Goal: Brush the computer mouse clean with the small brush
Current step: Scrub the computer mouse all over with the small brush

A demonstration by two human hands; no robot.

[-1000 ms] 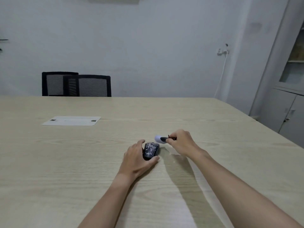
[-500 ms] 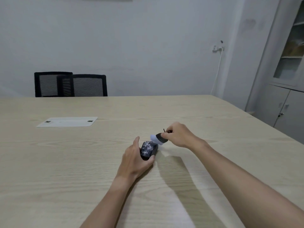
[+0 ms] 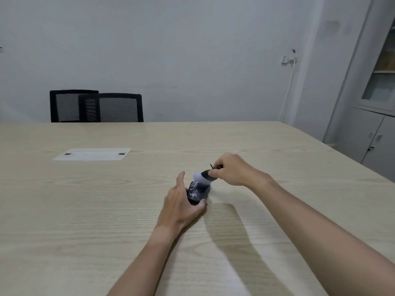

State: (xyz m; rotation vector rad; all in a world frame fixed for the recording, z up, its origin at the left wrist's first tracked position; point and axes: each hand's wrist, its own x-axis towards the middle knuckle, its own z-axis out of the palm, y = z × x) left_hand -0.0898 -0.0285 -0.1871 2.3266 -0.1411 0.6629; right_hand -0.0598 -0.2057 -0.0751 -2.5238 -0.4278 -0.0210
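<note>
**Item: mouse and brush, mid-table**

Computer mouse (image 3: 198, 190): dark with pale speckling, lying on the wooden table (image 3: 85, 210), right of centre. The left hand (image 3: 181, 207) is cupping its left and near sides, fingers curled loosely round it, thumb raised at the far side. Small brush (image 3: 203, 177): black grip, pale bristles, resting on the far end of the mouse. The right hand (image 3: 229, 168) is pinching the grip between closed fingertips. White plate (image 3: 92, 154): lying flat, far left. Glass-fronted cabinet (image 3: 382, 82): standing far right; contents too blurred to tell. Two black chairs (image 3: 96, 106): standing beyond the far edge.
</note>
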